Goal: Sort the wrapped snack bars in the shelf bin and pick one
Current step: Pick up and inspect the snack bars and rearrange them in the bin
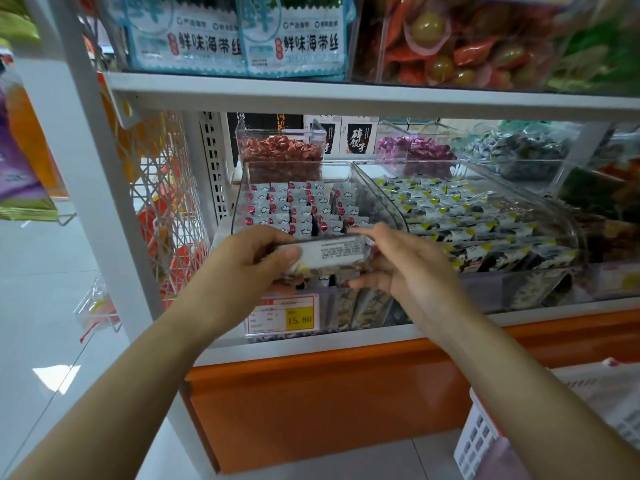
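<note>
- Two bare forearms enter from the lower corners of the frame and meet at centre, in front of the shelf.
- The left hand [249, 261] curls its fingers round the left end of one wrapped snack bar [332, 252], thumb on top.
- The right hand [398, 268] grips the right end of the same bar, one finger along its top edge and the others beneath.
- The bar lies level between both hands, printed label up, just above the front edge of the clear shelf bin [298, 163].
- Hands and bar cover the front rows of the bin; behind them, the remaining snack bars [298, 206] stand in tidy rows.
- A price tag [287, 315] sits on the bin front, below the hands.
- A second clear bin [519, 168], right of centre, holds packets with yellow triangles [467, 216].
- A bin of red candies [280, 150] stands behind.
- Seaweed packets [242, 36] fill the upper shelf.
- A white wire rack [166, 202] stands at left.
- A white basket [485, 441] occupies the lower right corner.
</note>
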{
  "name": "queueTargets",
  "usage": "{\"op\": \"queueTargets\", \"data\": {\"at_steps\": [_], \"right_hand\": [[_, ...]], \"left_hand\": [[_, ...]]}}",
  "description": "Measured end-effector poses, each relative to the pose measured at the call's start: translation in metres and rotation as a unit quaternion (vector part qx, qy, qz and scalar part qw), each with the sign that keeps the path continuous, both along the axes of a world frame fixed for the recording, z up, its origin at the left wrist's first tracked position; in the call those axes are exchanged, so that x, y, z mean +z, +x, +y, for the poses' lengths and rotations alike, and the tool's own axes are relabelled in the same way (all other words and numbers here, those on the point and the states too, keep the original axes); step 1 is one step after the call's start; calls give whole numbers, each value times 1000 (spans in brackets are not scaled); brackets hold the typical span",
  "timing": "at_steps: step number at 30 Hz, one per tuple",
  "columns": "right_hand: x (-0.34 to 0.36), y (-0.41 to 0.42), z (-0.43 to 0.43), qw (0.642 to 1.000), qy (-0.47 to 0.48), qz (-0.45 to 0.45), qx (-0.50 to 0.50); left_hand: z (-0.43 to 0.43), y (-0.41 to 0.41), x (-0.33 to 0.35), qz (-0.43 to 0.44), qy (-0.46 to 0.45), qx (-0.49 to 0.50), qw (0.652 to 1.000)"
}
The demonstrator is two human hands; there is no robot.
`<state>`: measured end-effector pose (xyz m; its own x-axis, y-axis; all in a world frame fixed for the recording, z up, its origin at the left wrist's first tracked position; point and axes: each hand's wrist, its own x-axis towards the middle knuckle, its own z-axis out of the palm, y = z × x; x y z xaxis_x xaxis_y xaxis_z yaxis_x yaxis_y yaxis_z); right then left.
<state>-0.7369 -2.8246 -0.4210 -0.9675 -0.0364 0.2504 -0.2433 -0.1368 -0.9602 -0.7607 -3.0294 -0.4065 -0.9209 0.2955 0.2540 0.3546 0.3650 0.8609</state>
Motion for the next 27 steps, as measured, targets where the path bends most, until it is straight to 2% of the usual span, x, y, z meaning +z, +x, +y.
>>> {"op": "queueTargets", "data": {"at_steps": [4, 7, 9, 11, 12, 14, 16, 22, 27], "right_hand": [[0, 1, -5, 984, 157, 64, -54], [5, -3, -7, 978, 159, 84, -106], [10, -10, -7, 973, 150, 96, -147], [15, -24, -6, 963, 159, 105, -191], [19, -33, -7, 958, 166, 105, -209], [27, -55, -11, 949, 180, 114, -233], [35, -79, -19, 938, 216, 134, -237], [51, -140, -37, 891, 379, 171, -183], [58, -168, -55, 812, 547, 169, -113]], "left_hand": [[9, 1, 2, -4, 47, 17, 999], [16, 0, 5, 20, 36, 44, 998], [15, -8, 6, 129, -82, 107, 982], [9, -19, 8, 234, -224, 167, 931], [6, -25, 8, 253, -281, 180, 908], [0, -38, 6, 228, -363, 192, 883], [-3, -46, 0, 175, -400, 187, 880], [-5, -52, -8, 137, -339, 157, 917], [-7, -53, -10, 130, -318, 142, 928]]}}
